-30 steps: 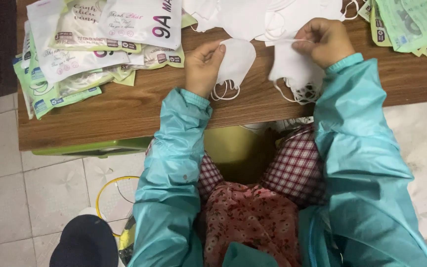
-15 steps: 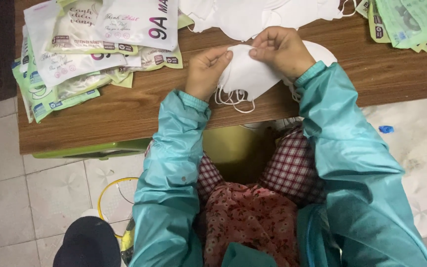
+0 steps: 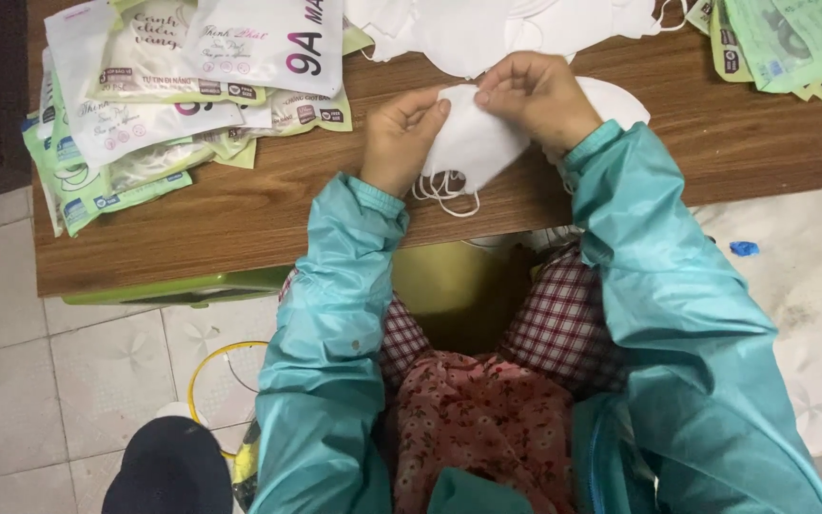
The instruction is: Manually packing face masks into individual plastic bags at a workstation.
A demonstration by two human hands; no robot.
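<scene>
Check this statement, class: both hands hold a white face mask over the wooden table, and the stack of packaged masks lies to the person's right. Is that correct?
Not quite. The head view shows the stack of packaged masks on the person's left. Otherwise correct: the left hand and right hand hold the white face mask over the wooden table.

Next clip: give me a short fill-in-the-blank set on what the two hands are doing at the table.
1. Both the left hand and the right hand grip a folded ____ fabric face mask.
2. The mask's ear loops dangle over the brown ____ table.
3. The stack of packaged masks in plastic pouches lies nearest the ____ hand.

Missing words: white; wooden; left
</scene>
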